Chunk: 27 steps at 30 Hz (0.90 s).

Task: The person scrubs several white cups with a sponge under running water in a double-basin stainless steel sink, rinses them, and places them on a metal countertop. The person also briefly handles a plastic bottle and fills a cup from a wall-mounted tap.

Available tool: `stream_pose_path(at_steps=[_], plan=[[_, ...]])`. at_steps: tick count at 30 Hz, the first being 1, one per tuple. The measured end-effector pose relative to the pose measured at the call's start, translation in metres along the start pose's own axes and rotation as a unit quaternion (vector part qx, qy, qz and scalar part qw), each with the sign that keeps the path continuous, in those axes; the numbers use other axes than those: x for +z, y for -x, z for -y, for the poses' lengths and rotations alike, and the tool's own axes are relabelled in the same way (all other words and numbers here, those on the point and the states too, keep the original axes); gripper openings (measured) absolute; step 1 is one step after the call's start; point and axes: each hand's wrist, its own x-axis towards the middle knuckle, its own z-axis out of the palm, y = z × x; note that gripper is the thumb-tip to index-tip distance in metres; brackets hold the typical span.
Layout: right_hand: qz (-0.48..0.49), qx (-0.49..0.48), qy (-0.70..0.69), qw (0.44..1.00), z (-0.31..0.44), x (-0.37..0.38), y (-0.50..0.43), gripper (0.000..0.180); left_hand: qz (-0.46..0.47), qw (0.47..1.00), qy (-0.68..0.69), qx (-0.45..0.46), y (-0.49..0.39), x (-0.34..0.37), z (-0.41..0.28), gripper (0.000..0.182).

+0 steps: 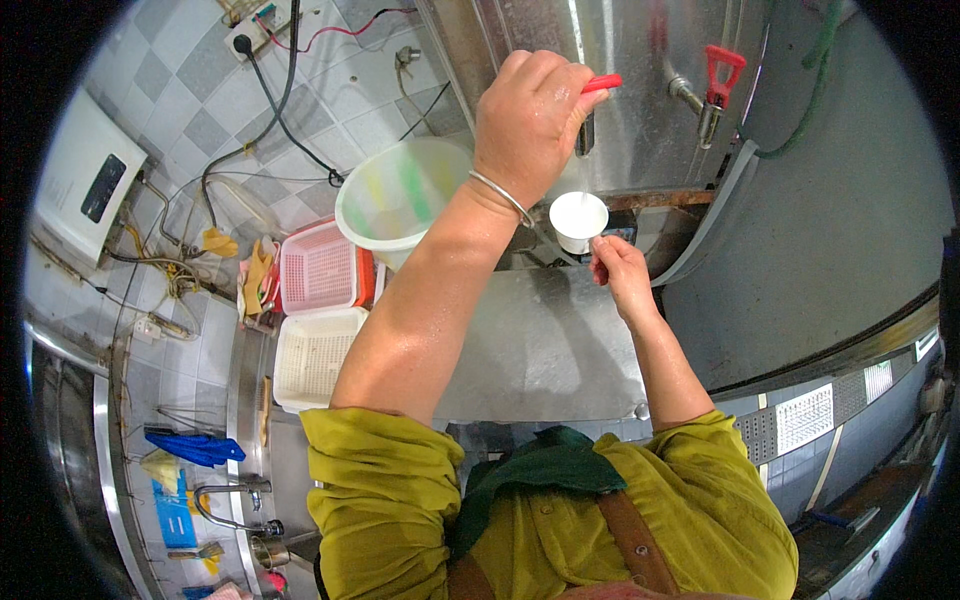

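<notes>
My left hand [529,112], with a bangle on its wrist, is closed round the red handle [604,82] of a tap on a tall stainless steel tank [630,45]. Below the fingers shows the tap's dark spout [586,139], and a thin stream of clear liquid runs from it. Right under the stream is a white cup [576,225], held upright by its side in my right hand [621,271]. The stream lands inside the cup; how full it is I cannot tell.
A second red-handled tap [721,86] juts from the tank. Beneath my arms lies a metal worktop [517,337]. A white tub [375,202] and plastic baskets [319,360] stand left, near a sink faucet [225,495]. Cables [281,105] hang along the tiled wall. A large grey cylinder [817,225] rises right.
</notes>
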Motion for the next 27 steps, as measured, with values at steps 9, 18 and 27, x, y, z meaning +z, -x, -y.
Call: stream_pose_path(at_steps=[9,18,27], plan=[[-0.001,0.009,0.003,1.000,-0.007,-0.003,-0.001,0.032,-0.007,1.000,0.012,0.013,0.004,-0.002,-0.003,0.019],[0.002,0.011,-0.005,1.000,-0.011,-0.005,0.001,0.032,0.002,1.000,0.019,-0.012,0.005,-0.003,-0.004,0.017],[-0.008,0.008,-0.006,1.000,-0.014,-0.005,0.002,0.033,0.016,0.993,0.069,-0.094,-0.002,0.000,0.009,0.016]])
